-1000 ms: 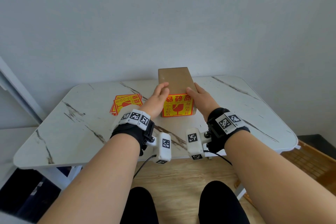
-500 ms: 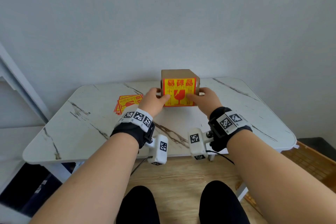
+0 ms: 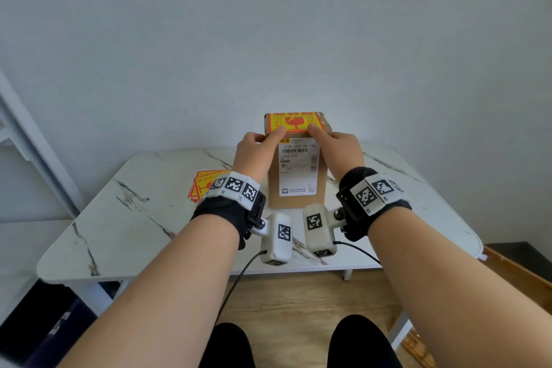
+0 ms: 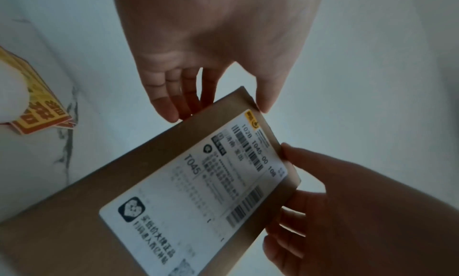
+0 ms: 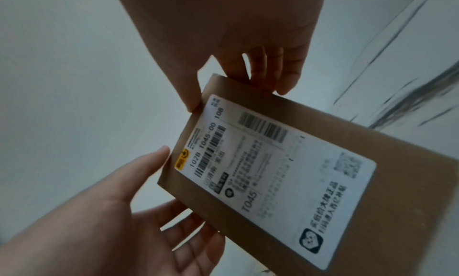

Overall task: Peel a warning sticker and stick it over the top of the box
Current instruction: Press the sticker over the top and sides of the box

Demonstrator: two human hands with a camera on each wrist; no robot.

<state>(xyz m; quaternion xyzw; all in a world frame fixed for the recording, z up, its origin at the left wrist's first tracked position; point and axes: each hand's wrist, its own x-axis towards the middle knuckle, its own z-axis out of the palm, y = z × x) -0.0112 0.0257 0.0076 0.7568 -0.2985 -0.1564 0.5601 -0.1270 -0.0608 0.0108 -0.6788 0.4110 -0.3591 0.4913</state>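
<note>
A brown cardboard box (image 3: 273, 194) stands on end on the table, its white shipping label (image 3: 297, 167) facing me. A red-and-yellow warning sticker (image 3: 294, 122) covers its top face. My left hand (image 3: 257, 149) grips the box's upper left corner, thumb on the near top edge and fingers behind. My right hand (image 3: 339, 146) grips the upper right corner the same way. The left wrist view shows my left hand (image 4: 218, 107) pinching the box (image 4: 99, 192) at its corner. In the right wrist view my right hand (image 5: 238, 95) pinches the box (image 5: 397, 182) likewise.
A stack of spare warning stickers (image 3: 203, 185) lies on the white marble table (image 3: 134, 218), left of the box and partly behind my left wrist. A plain wall stands close behind the table. Wooden floor shows below the table's near edge.
The box has been tipped from lying flat up onto its end. The sticker face went from facing me to on top, and the shipping label now faces me. Both hands kept hold.
</note>
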